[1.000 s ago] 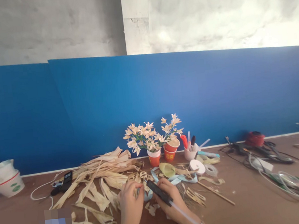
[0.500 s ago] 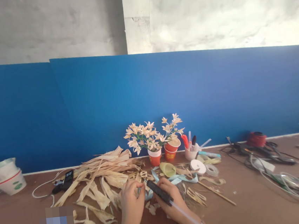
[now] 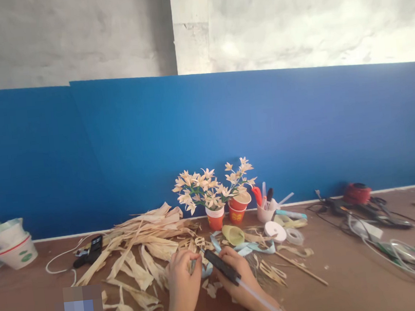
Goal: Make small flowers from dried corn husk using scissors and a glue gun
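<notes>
My right hand [image 3: 237,272] is wrapped round a black pen-shaped hot glue gun [image 3: 221,266], with a long translucent glue stick [image 3: 260,301] coming out of its rear end. The nozzle end points toward my left hand [image 3: 184,277], whose thumb and fingertips are pinched together close by. What those fingers hold is too small and hidden to make out. Beneath and between the hands lie pale blue ribbon [image 3: 207,270] and small pale petal-like scraps [image 3: 212,288]. Just beyond, pale flowers on green stems [image 3: 203,185] stand in a red and white paper cup [image 3: 215,218].
Dried husk strips [image 3: 152,234] spread over the left side. A second red cup [image 3: 237,213] with flowers, a pen cup [image 3: 266,213], a white roll [image 3: 275,231] and a thin stick [image 3: 302,267] are right of centre. Cables [image 3: 396,254] lie far right, a white tub [image 3: 16,252] far left.
Both hands and the glue gun stay almost exactly in place. Only a very slight shift of the whole view shows.
</notes>
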`<state>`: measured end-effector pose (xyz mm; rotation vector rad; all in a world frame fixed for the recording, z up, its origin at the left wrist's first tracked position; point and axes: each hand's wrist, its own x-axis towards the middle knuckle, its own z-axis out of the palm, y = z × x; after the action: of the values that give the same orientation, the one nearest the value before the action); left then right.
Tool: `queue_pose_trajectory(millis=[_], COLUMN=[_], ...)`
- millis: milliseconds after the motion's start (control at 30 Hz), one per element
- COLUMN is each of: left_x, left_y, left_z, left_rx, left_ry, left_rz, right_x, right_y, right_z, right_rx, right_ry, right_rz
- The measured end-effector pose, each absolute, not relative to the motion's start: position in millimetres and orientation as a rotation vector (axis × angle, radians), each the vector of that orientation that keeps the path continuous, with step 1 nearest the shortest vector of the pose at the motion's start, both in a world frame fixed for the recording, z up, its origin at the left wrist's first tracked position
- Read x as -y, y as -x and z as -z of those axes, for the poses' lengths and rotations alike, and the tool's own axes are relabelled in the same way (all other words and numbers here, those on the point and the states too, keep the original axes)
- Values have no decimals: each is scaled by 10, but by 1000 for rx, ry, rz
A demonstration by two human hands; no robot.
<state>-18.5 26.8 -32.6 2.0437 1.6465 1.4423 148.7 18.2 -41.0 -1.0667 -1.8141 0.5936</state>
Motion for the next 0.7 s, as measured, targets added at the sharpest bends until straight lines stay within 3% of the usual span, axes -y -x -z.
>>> queue_pose_trajectory(millis=[700], left_x=[-277], left_y=[220], left_z=[334], left_rx=[-1614], left_ry=[-2090], left_rz=[-1434], right_x=[-184], right_y=[-1486], right_z=[368], right_rx=[1810], right_ry=[1103], right_rz=[-567])
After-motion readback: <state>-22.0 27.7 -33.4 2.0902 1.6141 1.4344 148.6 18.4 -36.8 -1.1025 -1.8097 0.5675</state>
